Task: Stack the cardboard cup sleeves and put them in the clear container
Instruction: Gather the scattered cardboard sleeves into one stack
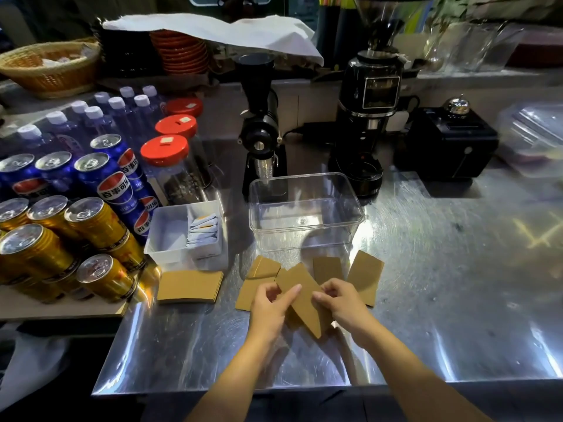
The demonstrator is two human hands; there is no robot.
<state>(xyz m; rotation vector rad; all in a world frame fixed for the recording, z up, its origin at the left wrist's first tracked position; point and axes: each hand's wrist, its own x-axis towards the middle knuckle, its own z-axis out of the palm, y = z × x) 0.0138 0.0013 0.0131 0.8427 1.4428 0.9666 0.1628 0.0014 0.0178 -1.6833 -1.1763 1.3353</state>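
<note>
Hands pinching one cardboard sleeve
Left hand [269,306] and right hand [341,303] clamp the sleeve [304,296] by its sides; its long axis runs diagonally, far-left to near-right; clear container [306,236] behind.

Café service counter: coffee grinders [367,117] standing beyond the hands, soda cans [91,220] and bottled water [91,117] sitting far left, call bell [456,105] resting far right.

Blue cans [100,178] and gold cans [91,220] stacked left on steel desk [457,269]; red-lidded jars [166,159] behind white tray [170,236]; two black grinders [368,117] beyond.
</note>
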